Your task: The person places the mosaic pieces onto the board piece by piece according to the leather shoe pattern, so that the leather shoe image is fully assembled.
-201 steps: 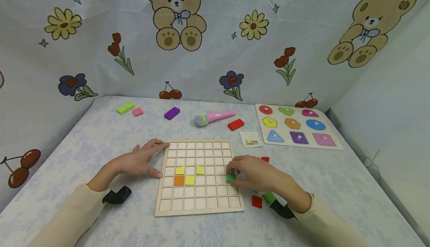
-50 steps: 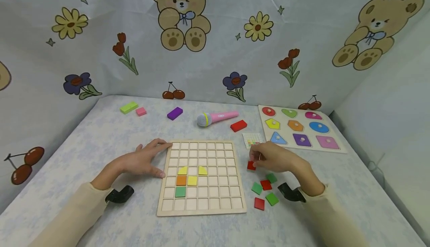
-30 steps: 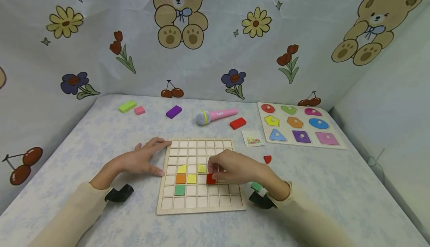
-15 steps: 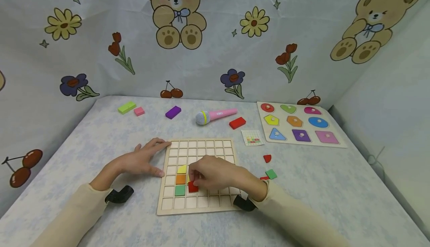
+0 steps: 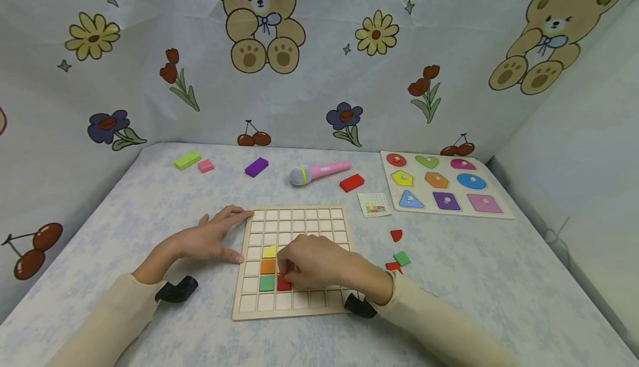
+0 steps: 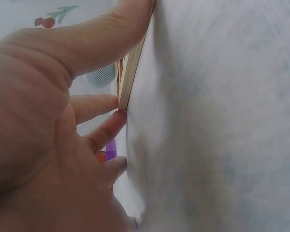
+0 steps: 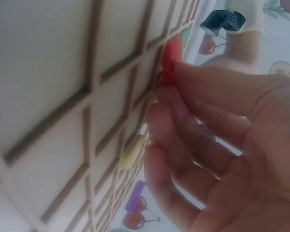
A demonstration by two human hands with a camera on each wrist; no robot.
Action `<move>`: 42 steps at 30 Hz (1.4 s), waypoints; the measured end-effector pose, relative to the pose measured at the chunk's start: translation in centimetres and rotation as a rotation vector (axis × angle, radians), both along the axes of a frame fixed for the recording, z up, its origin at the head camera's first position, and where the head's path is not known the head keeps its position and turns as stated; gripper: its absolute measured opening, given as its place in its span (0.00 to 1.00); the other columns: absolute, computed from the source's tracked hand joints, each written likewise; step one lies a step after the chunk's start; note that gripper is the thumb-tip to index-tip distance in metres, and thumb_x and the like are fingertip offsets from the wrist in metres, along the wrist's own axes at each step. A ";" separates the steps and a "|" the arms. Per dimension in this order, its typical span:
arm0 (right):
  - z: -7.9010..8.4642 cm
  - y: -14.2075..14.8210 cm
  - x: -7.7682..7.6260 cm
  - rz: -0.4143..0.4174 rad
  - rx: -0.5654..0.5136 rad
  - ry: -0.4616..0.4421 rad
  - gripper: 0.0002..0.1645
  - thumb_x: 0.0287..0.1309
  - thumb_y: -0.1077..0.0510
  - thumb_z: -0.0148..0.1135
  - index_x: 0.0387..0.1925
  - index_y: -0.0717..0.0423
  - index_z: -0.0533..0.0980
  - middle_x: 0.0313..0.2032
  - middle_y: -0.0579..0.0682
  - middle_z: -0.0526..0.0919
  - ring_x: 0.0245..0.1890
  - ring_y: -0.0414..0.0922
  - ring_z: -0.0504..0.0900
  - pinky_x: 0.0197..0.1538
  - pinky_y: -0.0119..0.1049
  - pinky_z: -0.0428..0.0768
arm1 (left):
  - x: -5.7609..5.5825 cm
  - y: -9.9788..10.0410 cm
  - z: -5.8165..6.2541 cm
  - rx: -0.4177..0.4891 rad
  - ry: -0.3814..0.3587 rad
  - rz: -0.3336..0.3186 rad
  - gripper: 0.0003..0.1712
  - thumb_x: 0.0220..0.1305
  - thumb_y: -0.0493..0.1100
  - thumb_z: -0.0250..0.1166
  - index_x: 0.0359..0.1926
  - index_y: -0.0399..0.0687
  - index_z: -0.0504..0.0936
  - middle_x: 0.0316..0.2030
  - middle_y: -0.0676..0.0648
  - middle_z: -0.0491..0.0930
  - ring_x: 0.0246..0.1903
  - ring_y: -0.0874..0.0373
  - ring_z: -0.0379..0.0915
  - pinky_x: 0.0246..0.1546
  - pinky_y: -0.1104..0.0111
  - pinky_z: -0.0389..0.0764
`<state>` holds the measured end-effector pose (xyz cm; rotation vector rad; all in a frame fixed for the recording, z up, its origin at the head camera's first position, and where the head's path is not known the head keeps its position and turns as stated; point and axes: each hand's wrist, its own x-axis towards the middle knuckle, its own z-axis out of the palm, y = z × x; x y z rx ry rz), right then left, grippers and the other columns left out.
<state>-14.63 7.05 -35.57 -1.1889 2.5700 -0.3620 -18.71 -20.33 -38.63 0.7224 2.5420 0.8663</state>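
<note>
A wooden grid board [image 5: 321, 302] lies on the table. My left hand [image 5: 207, 239] rests at its left side, the fingers and thumb touching the edge. With thumb and fingers, my right hand [image 5: 314, 261] pinches a red square tile [image 5: 284, 283] at a cell just right of a green square tile [image 5: 267, 283]. The right wrist view shows the red tile [image 7: 172, 58] under the thumb. Above the green tile sit an orange square tile [image 5: 267, 266] and a yellow tile [image 5: 269, 252] with a cut corner. My right hand covers other yellow tiles in the head view.
Right of the board lie a red rounded piece [image 5: 396, 235], a green tile [image 5: 401, 258] and a red tile [image 5: 394, 267]; the forearm hides others. Behind are a pattern card [image 5: 375, 205], a shape puzzle [image 5: 504, 209], a toy microphone [image 5: 319, 172], a red block [image 5: 351, 183] and a purple block [image 5: 257, 167].
A green tile has come to lie in the board's lower left. My right hand has picked up a red tile from the right and brought it left beside the green one. My left hand stays put.
</note>
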 end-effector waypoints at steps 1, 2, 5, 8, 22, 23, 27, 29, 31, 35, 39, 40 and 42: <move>0.0 0.0 0.0 0.003 0.005 0.003 0.11 0.61 0.60 0.66 0.26 0.41 0.79 0.23 0.32 0.75 0.28 0.32 0.73 0.27 0.26 0.72 | 0.0 0.0 0.0 0.000 0.001 0.001 0.58 0.53 0.57 0.77 0.77 0.44 0.57 0.70 0.38 0.55 0.72 0.34 0.49 0.60 0.23 0.30; 0.0 0.0 0.1 0.006 0.014 0.005 0.11 0.60 0.60 0.66 0.25 0.40 0.79 0.23 0.32 0.75 0.28 0.32 0.73 0.27 0.26 0.72 | 0.0 0.0 0.0 0.002 0.001 0.001 0.58 0.53 0.57 0.77 0.77 0.44 0.57 0.70 0.38 0.55 0.72 0.34 0.49 0.60 0.23 0.30; 0.0 0.0 0.2 0.008 0.027 0.002 0.11 0.59 0.61 0.66 0.25 0.41 0.81 0.24 0.32 0.76 0.28 0.31 0.74 0.28 0.26 0.73 | 0.0 0.0 -0.1 -0.002 0.000 0.004 0.58 0.53 0.58 0.77 0.77 0.44 0.57 0.70 0.38 0.55 0.72 0.34 0.49 0.60 0.23 0.30; 0.1 0.3 0.2 0.015 0.024 -0.019 0.10 0.59 0.62 0.66 0.27 0.42 0.83 0.26 0.33 0.79 0.29 0.30 0.75 0.32 0.24 0.74 | 0.0 0.0 -0.1 -0.007 -0.003 0.008 0.58 0.52 0.58 0.77 0.77 0.45 0.57 0.70 0.39 0.55 0.72 0.34 0.49 0.61 0.23 0.29; 0.7 5.5 0.1 0.113 -0.075 -0.098 0.07 0.65 0.59 0.64 0.44 0.49 0.84 0.38 0.37 0.83 0.36 0.30 0.77 0.44 0.23 0.77 | -0.1 0.1 -0.2 -0.024 -0.010 0.021 0.59 0.52 0.59 0.77 0.77 0.46 0.56 0.70 0.39 0.55 0.72 0.34 0.49 0.61 0.24 0.28; 0.7 6.1 0.0 0.089 -0.079 -0.109 0.07 0.65 0.58 0.64 0.44 0.49 0.84 0.38 0.37 0.83 0.36 0.30 0.77 0.44 0.24 0.77 | -0.1 0.2 -0.1 -0.026 -0.012 0.022 0.59 0.52 0.59 0.77 0.77 0.47 0.56 0.70 0.39 0.54 0.72 0.34 0.48 0.61 0.24 0.28; 0.7 8.7 0.0 -0.021 -0.089 -0.148 0.07 0.64 0.58 0.65 0.44 0.49 0.84 0.38 0.36 0.83 0.36 0.30 0.77 0.44 0.29 0.80 | 0.0 0.2 0.0 -0.026 -0.017 0.025 0.59 0.52 0.59 0.77 0.78 0.47 0.56 0.71 0.38 0.54 0.72 0.34 0.48 0.62 0.24 0.28; 0.7 9.9 0.1 -0.062 -0.090 -0.153 0.07 0.64 0.58 0.66 0.44 0.48 0.84 0.38 0.36 0.84 0.36 0.31 0.77 0.45 0.31 0.81 | 0.0 0.2 0.0 -0.025 -0.021 0.028 0.59 0.52 0.59 0.77 0.78 0.47 0.56 0.71 0.38 0.54 0.72 0.34 0.48 0.62 0.25 0.28; 0.8 11.1 0.2 -0.094 -0.090 -0.148 0.07 0.64 0.58 0.67 0.44 0.49 0.84 0.39 0.37 0.84 0.37 0.32 0.77 0.45 0.32 0.81 | 0.0 0.2 0.1 -0.025 -0.024 0.029 0.59 0.51 0.59 0.77 0.78 0.47 0.56 0.71 0.38 0.54 0.72 0.34 0.48 0.62 0.25 0.28; 1.0 13.2 0.4 -0.149 -0.083 -0.140 0.09 0.62 0.57 0.68 0.44 0.48 0.83 0.40 0.37 0.84 0.37 0.33 0.77 0.44 0.33 0.82 | 0.0 0.2 0.1 -0.025 -0.028 0.031 0.60 0.51 0.59 0.77 0.78 0.47 0.56 0.71 0.38 0.54 0.72 0.33 0.48 0.62 0.25 0.27; 1.0 15.1 0.6 -0.183 -0.089 -0.135 0.10 0.61 0.57 0.69 0.44 0.48 0.83 0.39 0.38 0.83 0.36 0.33 0.77 0.43 0.34 0.82 | 0.0 0.2 0.1 -0.026 -0.028 0.031 0.59 0.51 0.58 0.77 0.78 0.47 0.56 0.71 0.38 0.54 0.72 0.33 0.48 0.62 0.25 0.27; 1.0 15.5 0.6 -0.191 -0.089 -0.132 0.10 0.60 0.57 0.70 0.44 0.48 0.83 0.39 0.38 0.83 0.36 0.33 0.76 0.42 0.34 0.81 | 0.0 0.2 0.1 -0.028 -0.028 0.031 0.59 0.51 0.59 0.77 0.78 0.47 0.56 0.71 0.38 0.54 0.72 0.33 0.48 0.62 0.25 0.27; 0.8 16.4 0.7 -0.214 -0.090 -0.135 0.11 0.59 0.57 0.71 0.44 0.48 0.83 0.38 0.39 0.83 0.35 0.34 0.77 0.42 0.34 0.81 | -0.1 0.2 0.0 -0.030 -0.028 0.029 0.59 0.51 0.59 0.77 0.78 0.47 0.56 0.71 0.38 0.54 0.72 0.33 0.48 0.62 0.24 0.28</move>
